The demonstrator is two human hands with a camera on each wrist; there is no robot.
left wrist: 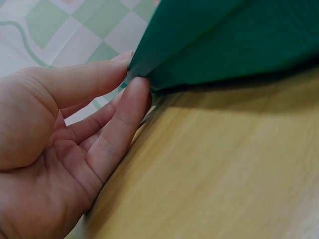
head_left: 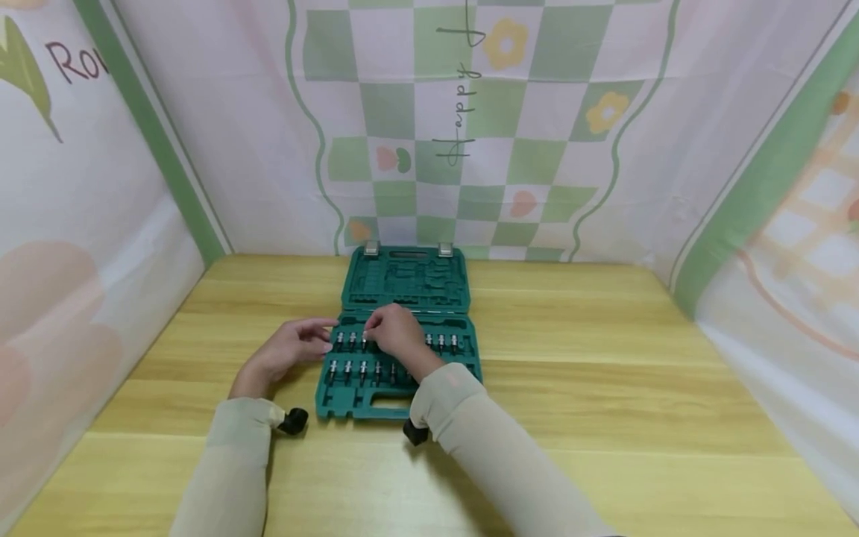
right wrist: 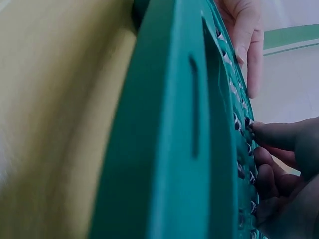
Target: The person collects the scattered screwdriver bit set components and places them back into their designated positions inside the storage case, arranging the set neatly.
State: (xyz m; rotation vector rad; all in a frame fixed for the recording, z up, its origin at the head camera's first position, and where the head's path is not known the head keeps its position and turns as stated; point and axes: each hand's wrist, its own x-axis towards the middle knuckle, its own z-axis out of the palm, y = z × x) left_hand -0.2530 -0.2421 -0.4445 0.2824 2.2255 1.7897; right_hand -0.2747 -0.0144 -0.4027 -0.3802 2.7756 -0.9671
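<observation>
A green plastic tool case (head_left: 326, 406) lies unfolded on the table, its lid leaning back. Two rows of small silver-and-black socket bits (head_left: 363, 371) sit in its molded slots. My right hand (head_left: 397, 332) reaches over the back row and pinches a socket bit (right wrist: 249, 123) between thumb and fingertip, at that bit's slot. Part of both rows is hidden under this hand and wrist. At the case's left edge my left hand (head_left: 288, 349) rests with fingers extended. Fingertips of that hand (left wrist: 75, 129) touch the green side wall (left wrist: 199, 50) in the left wrist view.
The wooden table (head_left: 590, 388) extends on both sides of the case. Behind the lid (head_left: 406, 276), with its two metal latches, hangs a checkered cloth (head_left: 470, 171). More printed cloth encloses the left and right sides. Black wrist devices (head_left: 294, 421) hang by both sleeves.
</observation>
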